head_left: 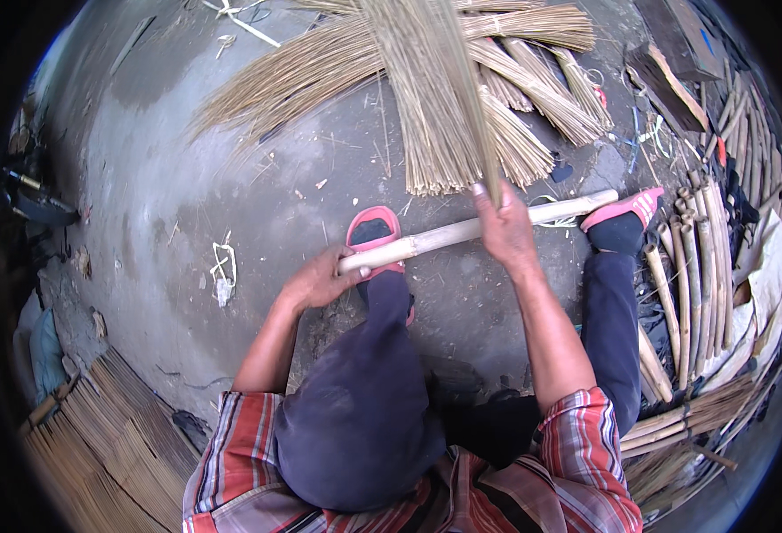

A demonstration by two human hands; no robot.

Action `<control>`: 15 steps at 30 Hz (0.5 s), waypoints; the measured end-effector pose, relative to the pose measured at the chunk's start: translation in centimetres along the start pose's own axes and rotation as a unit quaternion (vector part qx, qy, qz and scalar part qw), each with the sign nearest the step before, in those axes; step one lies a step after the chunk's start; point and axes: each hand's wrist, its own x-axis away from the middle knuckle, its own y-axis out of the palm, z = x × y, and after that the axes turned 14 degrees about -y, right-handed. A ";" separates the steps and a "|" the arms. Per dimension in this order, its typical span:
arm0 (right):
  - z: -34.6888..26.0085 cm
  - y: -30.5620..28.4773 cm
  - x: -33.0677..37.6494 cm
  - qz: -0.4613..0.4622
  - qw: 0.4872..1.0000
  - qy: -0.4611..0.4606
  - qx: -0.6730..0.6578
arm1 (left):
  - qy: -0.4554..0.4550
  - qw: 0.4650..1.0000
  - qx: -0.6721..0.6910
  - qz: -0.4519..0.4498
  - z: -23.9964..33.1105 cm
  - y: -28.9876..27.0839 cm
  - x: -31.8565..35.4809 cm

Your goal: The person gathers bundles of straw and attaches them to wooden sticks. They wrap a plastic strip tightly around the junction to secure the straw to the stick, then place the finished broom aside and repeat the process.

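A pale bamboo pole (pixel 440 238) lies slantwise across my two feet, its left end resting over one pink slipper (pixel 373 227) and its right end by the other slipper (pixel 626 209). My left hand (pixel 318 279) is closed on the pole's left end, thumb on top. Just above the middle of the pole, my right hand (pixel 504 229) grips a small bunch of thin sticks (pixel 484 133) by its lower end. The bunch points away from me and its far part is blurred. Beyond it lies a thick bundle of thin sticks (pixel 431 133) with evenly cut ends.
More tied stick bundles (pixel 542 89) lie crossed at the far side. Bamboo poles (pixel 702 275) are stacked to the right, near a wooden block (pixel 666 84). Long sticks (pixel 115 435) lie at the lower left. Pale strips (pixel 223 271) sit on the concrete floor (pixel 151 231).
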 end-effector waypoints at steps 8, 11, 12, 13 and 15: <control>-3.5 0.1 -2.4 0.002 0.975 -0.212 0.070 | 0.099 0.836 0.539 0.028 3.6 -1.9 -1.8; -6.8 2.0 -4.5 -0.019 0.951 -0.265 0.158 | 0.237 0.668 0.705 0.029 9.3 -2.6 -2.8; -7.9 2.7 -5.2 -0.008 0.931 -0.324 0.166 | 0.267 0.611 0.745 0.024 10.9 -2.8 -3.0; -8.9 3.3 -5.8 -0.007 0.918 -0.347 0.194 | 0.317 0.588 0.742 0.045 12.4 -2.6 -3.1; -10.6 4.3 -6.8 -0.004 0.888 -0.395 0.234 | 0.395 0.540 0.738 0.087 14.6 -2.2 -3.0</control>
